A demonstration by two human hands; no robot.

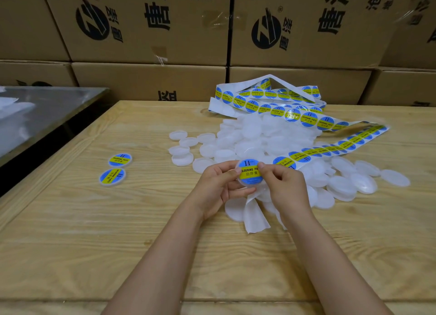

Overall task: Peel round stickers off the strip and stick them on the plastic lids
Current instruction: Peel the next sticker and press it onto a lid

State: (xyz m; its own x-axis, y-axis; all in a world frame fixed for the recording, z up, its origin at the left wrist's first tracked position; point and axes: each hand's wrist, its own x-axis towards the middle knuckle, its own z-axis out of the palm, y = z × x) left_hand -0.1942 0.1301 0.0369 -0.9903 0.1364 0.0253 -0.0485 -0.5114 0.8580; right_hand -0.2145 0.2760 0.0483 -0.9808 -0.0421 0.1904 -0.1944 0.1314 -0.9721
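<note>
My left hand (218, 186) cups a white plastic lid (247, 186) from below and the left. A round blue-and-yellow sticker (249, 172) lies on the lid's top. My right hand (283, 185) pinches the sticker's right edge with thumb and forefinger. The long sticker strip (306, 120) snakes across the table behind, over a heap of bare white lids (257, 137). The strip's emptied white backing (256, 213) hangs down under my hands. Two lids with stickers on them (119, 160) (112, 176) lie apart at the left.
The wooden table (118, 232) stretches out around my arms. A metal-topped table (47, 107) stands to the left across a dark gap. Stacked cardboard boxes (151, 24) wall off the far side.
</note>
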